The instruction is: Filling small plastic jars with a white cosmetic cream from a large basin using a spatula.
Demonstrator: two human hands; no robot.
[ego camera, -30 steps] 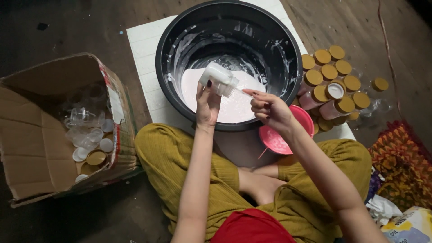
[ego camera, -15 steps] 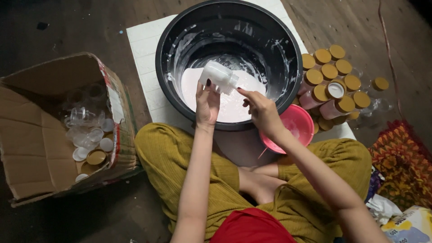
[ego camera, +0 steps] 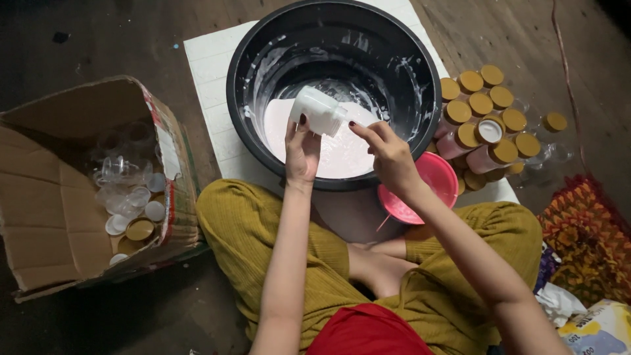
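left hand [ego camera: 301,152]: clamped on white bottle [ego camera: 318,112] | right hand [ego camera: 388,154]: loosely curled, empty, beside bottle

The far rim of the black tub [ego camera: 244,79] is cut off by the top edge. Part of the white bottle [ego camera: 318,112] is hidden behind the left hand [ego camera: 302,148]. The pink bowl [ego camera: 430,184] is partly covered by the right hand [ego camera: 388,154] and its arm. The clear cups in the cardboard box [ego camera: 59,217] are too dim to be counted. The printed bag [ego camera: 601,332] is cut off at the corner.
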